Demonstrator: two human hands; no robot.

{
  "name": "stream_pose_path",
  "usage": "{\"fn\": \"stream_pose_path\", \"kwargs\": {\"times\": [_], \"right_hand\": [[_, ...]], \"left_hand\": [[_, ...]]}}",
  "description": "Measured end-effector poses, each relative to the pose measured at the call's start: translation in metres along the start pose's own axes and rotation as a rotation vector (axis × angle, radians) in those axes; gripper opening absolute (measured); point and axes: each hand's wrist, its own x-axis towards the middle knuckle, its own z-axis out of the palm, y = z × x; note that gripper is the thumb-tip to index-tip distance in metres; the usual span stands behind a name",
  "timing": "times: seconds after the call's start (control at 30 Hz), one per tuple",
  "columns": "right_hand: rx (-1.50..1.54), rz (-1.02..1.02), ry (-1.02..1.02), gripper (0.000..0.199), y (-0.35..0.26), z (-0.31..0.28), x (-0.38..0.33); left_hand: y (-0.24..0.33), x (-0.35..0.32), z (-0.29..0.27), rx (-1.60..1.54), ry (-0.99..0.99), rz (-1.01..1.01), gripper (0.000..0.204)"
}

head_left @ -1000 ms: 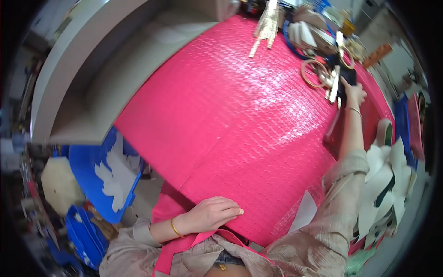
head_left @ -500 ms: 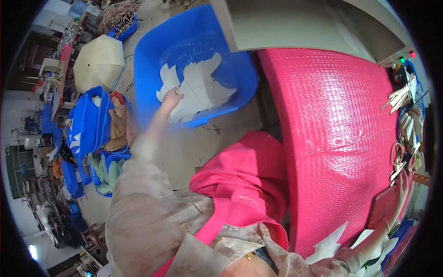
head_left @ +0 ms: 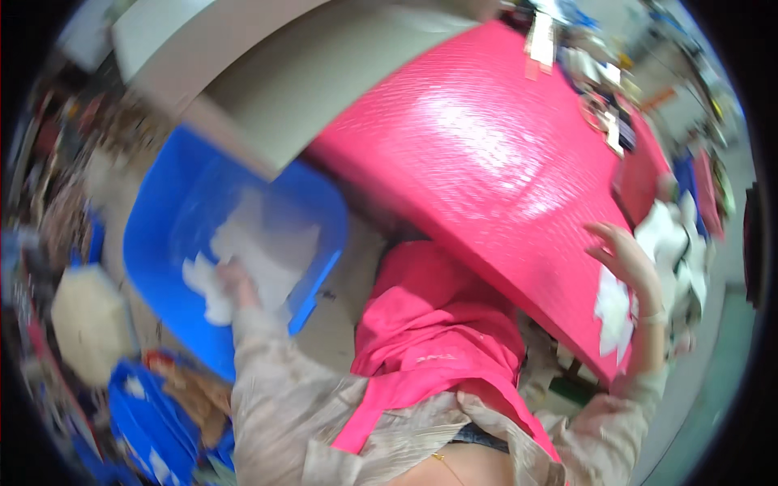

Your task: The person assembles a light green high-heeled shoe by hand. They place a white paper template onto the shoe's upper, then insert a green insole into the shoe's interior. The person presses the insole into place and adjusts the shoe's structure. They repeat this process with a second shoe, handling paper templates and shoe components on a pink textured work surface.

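My left hand point(head_left: 237, 282) reaches down into a blue plastic tub point(head_left: 150, 231) on the floor. It touches white cut-out sheet pieces point(head_left: 271, 251) with pointed, jagged outlines. Blur smears its fingers, so whether they grip a piece does not show. My right hand point(head_left: 622, 257) is raised over the right side of the pink-covered table point(head_left: 462, 154). Its fingers are loosely bent and apart, with nothing between them. Just below the right hand, another white cut piece point(head_left: 613, 312) lies at the table's near edge.
A pale box-like shelf point(head_left: 316, 89) overhangs the tub and the table's far left. Tools and a tape roll point(head_left: 594, 112) lie along the table's far right edge, with more white pieces point(head_left: 677, 247) at right. A cream umbrella-like cover point(head_left: 93, 324) and blue bins point(head_left: 154, 417) stand at left.
The view has swung to the right, shifting tub and table leftward. My right hand has come back from the table's far right edge, now lifted. My left hand stays at the white pieces.
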Motion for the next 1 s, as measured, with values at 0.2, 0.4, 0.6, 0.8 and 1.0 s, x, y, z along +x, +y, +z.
{"fn": "stream_pose_path", "kwargs": {"times": [0.2,0.4,0.6,0.8,1.0], "right_hand": [[-0.065,-0.232,-0.077,0.041,-0.015,0.039,0.018],[-0.073,-0.125,-0.099,0.039,-0.011,0.039,-0.002],[-0.002,-0.140,-0.098,0.039,0.023,0.073,0.005],[-0.013,-0.203,-0.104,0.039,-0.018,0.067,0.013],[0.546,-0.728,0.175,0.073,-0.114,0.066,0.037]], "left_hand": [[0.013,-0.006,0.028,-0.029,0.092,-0.095,0.062],[0.005,0.058,0.026,-0.668,-0.258,-0.566,0.074],[-0.049,0.164,-0.040,-0.981,-0.269,-0.305,0.025],[0.084,-0.044,-0.063,-0.875,0.161,0.304,0.020],[0.154,-0.194,-0.271,-1.075,-0.069,0.528,0.025]]}}
